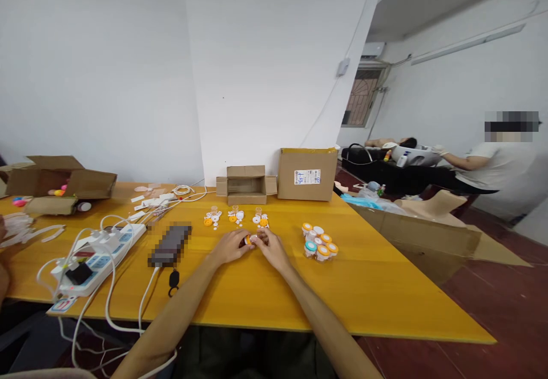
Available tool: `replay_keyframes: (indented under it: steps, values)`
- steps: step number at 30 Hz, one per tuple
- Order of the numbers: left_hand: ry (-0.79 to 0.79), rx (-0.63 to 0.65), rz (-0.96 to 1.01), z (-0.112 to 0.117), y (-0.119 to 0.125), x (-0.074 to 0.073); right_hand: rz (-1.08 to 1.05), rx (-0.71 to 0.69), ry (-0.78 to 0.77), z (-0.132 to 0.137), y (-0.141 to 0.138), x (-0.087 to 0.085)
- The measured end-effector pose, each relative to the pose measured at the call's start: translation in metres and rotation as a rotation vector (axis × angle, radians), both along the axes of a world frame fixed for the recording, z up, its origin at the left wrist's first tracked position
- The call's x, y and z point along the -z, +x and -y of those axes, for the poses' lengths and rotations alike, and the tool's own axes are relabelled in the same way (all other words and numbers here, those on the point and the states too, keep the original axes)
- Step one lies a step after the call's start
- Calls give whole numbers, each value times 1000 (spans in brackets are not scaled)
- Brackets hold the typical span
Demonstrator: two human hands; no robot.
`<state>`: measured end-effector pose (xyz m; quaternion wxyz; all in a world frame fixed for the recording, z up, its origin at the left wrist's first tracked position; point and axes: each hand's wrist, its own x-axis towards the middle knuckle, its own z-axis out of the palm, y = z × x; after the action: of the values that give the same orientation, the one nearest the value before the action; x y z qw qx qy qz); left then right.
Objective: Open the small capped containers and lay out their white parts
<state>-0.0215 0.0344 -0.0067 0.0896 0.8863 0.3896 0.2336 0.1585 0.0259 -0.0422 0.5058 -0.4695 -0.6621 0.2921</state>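
Both hands meet over the middle of the table. My left hand (233, 246) is closed around an orange lid (247, 241), whose rim shows at the fingertips. My right hand (269, 246) has its fingers bent in against a small whitish part (254, 238) beside the lid; fingers hide most of it. Just beyond lie three small groups of loose parts, with a clear plastic jar (235, 210), orange rings (208, 222) and white discs (257, 219). To the right, several capped clear jars (323, 250) stand together, mostly orange-rimmed, one with a turquoise lid (310, 247).
Behind the parts stand a small open carton (246, 186) and a larger closed box (306, 174). A phone (171, 245), power strip (100, 259) and loose white cables lie left. Another open carton (64, 185) sits far left. A person (492, 162) sits at the right.
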Motion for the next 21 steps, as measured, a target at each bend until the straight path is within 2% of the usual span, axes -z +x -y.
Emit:
replay_keyframes:
  steps: [4, 13, 18, 21]
  values:
    - [1, 20, 9, 0, 0, 0, 20, -22, 6, 1, 0, -2]
    - [9, 10, 13, -2, 0, 1, 107, -126, 202, 11, -1, -12]
    - [16, 22, 22, -4, 0, 3, 121, -14, 152, 10, -5, -11]
    - [7, 28, 25, -4, 1, 3, 138, -3, 110, 8, -5, -11]
